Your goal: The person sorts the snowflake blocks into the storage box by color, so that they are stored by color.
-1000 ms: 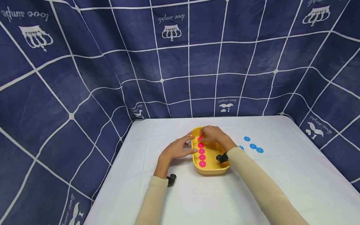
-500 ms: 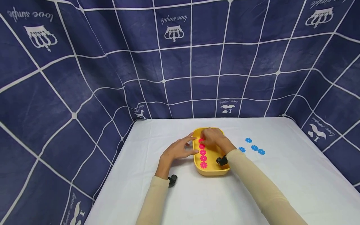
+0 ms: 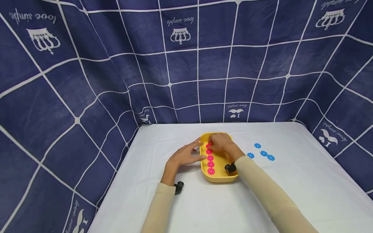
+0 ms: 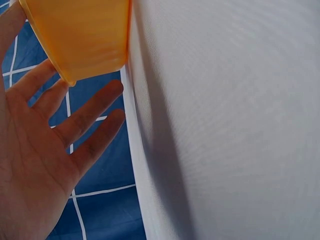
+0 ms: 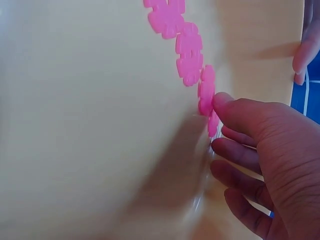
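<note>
the left hand (image 3: pixel 183 156), released, stands at the left side of the yellow plastic tub (image 3: pixel 220 179), its palm turned toward the outer wall, its fingers extended and spread, the thumb and foremost fingers at the rim, two others reaching free below it. the right hand (image 3: pixel 222 142) enters over the tub's right side, its wrist bent inward and its fingers curled down inside the far left part; it grasps the endmost disc of the pink snowflake discs (image 3: pixel 210 158), the thumb against one face, the index fingertip partly hidden behind. the tub holds these discs, five visible in a row along its left inner side, linked or nearly touching; those nearest the right hand tilt upright beside the wall, as the right wrist view shows. to the right of the tub lie four blue snowflake discs (image 3: pixel 264 153), two side by side and two apart. the tub rests on a white cloth (image 3: pixel 198 207); beyond it hangs a navy grid-patterned curtain (image 3: pixel 212 61).
</note>
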A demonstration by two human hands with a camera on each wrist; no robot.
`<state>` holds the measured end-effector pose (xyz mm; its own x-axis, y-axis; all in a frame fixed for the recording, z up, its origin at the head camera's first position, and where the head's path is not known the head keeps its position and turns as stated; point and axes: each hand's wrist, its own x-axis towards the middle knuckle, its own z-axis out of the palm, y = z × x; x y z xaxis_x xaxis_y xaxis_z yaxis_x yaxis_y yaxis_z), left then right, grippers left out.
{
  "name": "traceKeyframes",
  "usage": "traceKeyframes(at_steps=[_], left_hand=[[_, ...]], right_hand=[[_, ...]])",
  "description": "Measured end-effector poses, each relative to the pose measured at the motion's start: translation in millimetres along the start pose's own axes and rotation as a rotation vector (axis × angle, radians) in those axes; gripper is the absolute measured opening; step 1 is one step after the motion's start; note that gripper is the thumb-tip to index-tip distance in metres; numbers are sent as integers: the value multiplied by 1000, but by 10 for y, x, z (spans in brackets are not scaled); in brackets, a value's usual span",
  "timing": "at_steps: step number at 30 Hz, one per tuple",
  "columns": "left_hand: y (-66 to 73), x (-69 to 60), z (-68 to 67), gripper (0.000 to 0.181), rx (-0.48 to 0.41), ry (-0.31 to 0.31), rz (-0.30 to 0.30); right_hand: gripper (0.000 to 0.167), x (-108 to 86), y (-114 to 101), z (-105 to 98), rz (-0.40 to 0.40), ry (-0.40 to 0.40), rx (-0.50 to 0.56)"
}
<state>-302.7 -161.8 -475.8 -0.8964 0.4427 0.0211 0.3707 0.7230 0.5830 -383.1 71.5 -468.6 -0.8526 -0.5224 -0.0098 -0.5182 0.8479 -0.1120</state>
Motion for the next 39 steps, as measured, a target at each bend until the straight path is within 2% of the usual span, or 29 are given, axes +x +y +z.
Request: traceKeyframes(at_steps=[7,15,33,39], left_hand=[[14,16,38,82,10,11,-33],[16,8,64,79,-14,5,-46],[-15,40,42,77,22,16,-61],[-13,36,43,77,19,13,-53]], right_hand=[[33,-54,28,-4,8,-7,25],[35,-111,64,-66,35,21,105],[36,-314,74,-400,-10,232,196],[35,-353,55,-478,-19,268,226]])
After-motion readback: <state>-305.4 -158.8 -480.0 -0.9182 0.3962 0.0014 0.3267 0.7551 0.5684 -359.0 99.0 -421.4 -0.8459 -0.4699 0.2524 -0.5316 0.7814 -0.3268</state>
